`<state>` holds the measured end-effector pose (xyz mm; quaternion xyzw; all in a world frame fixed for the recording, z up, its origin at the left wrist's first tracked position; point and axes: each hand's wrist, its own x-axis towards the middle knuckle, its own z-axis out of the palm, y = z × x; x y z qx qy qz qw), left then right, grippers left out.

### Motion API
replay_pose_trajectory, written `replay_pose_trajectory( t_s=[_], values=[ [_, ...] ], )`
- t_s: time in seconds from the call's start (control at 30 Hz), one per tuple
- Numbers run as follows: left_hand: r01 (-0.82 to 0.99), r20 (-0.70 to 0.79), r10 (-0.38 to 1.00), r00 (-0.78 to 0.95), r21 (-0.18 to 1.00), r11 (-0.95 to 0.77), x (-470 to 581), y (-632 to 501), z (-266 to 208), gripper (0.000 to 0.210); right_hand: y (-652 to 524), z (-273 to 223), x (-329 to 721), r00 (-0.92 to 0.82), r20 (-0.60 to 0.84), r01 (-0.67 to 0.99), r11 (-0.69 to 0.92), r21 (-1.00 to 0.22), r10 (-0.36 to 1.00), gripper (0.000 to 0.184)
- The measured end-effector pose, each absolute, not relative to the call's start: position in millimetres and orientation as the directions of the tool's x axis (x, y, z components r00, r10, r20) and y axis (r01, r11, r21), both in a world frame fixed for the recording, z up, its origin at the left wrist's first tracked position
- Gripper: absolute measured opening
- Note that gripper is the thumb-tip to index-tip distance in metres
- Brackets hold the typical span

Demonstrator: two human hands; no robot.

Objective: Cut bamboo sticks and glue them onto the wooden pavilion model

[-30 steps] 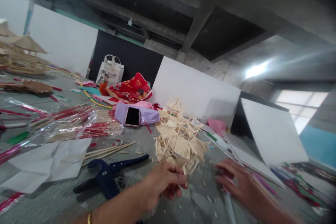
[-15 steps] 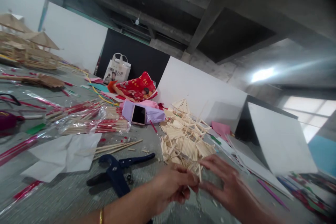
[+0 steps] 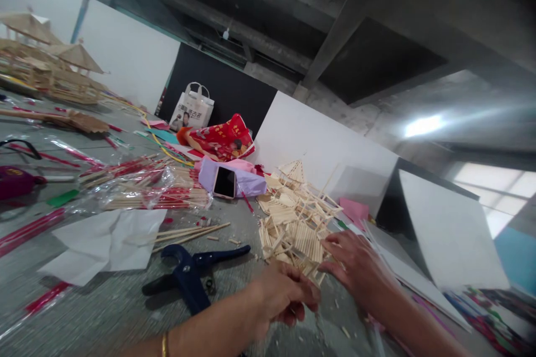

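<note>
A pale model built from many short wooden sticks (image 3: 305, 237) stands on the grey surface ahead of my hands. My left hand (image 3: 287, 293) is closed at its near edge, thumb and fingers pinched together. Whatever lies between those fingertips is hidden or too small to make out. To the right, my right hand (image 3: 354, 259) has its fingers stretched toward the model's right side, with thumb and forefinger apart. Whether its fingertips touch the sticks I cannot tell. Left of my left hand lies a dark blue pipe cutter (image 3: 188, 276) with its handles spread.
Loose sticks (image 3: 196, 232) lie near a crumpled white paper (image 3: 104, 242). Behind are plastic-wrapped stick bundles (image 3: 167, 192), a phone (image 3: 225, 182) against a lilac packet, a red bag (image 3: 226, 139) and a white carrier bag (image 3: 192, 109). A finished wooden model (image 3: 62, 70) stands far left.
My right hand has drawn away from my left hand's fingertips, up and right along the model's side. The left hand stays pinched at nearly the same spot. The view has shifted slightly.
</note>
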<state>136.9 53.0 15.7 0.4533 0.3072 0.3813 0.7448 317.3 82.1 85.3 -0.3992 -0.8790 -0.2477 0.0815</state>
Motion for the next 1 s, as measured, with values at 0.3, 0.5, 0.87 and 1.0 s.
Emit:
replay_pose_trajectory(
  t_s=[0.3,0.5,0.87,1.0],
  values=[
    [-0.271,-0.136,0.835,0.532,0.908,0.321,138.2,53.3,16.7,0.023,88.5,81.4,320.7,-0.672,0.33,0.737,0.55,0.394,0.663,0.018],
    [-0.288,-0.108,0.838,0.535,0.909,0.301,138.5,54.4,14.6,0.023,87.3,79.6,320.4,-0.661,0.341,0.744,0.529,0.407,0.668,0.038],
    [-0.291,-0.098,0.827,0.553,0.908,0.302,139.8,57.5,9.0,0.023,88.4,78.3,324.5,-0.667,0.324,0.742,0.557,0.373,0.672,0.029],
    [-0.295,-0.102,0.83,0.549,0.905,0.306,139.4,57.1,10.0,0.023,84.5,79.3,320.8,-0.666,0.322,0.743,0.56,0.366,0.673,0.034]
  ],
)
